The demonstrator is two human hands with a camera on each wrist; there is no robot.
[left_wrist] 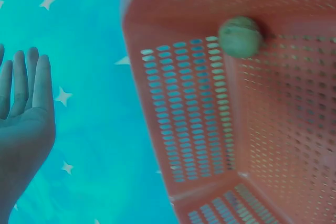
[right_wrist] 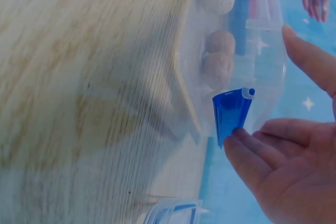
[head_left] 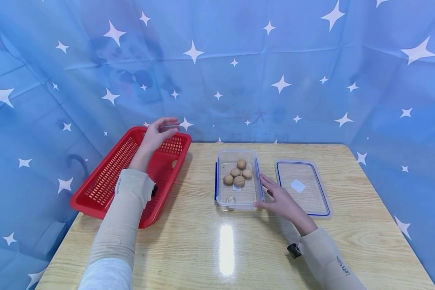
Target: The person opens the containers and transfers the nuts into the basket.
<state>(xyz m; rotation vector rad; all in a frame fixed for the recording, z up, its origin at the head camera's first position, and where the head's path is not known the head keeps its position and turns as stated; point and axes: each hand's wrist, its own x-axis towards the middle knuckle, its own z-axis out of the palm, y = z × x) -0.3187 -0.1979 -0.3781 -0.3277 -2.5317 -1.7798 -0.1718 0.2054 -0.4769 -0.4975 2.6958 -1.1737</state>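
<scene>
Here, my left hand (head_left: 157, 135) hangs loose-fingered and empty over the red basket (head_left: 110, 177).
One walnut (head_left: 174, 164) lies beside the basket's right wall; more walnuts (head_left: 239, 181) sit inside the clear box (head_left: 248, 197), right of the basket. My right hand (head_left: 280, 201), fingers extended, touches the box's right side, and the lid (head_left: 306, 197) lies flat farther right on the bench (head_left: 181, 241).

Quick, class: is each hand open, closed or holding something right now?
Left hand: open, holding nothing, near the red basket.
Right hand: open, touching the clear box.
</scene>
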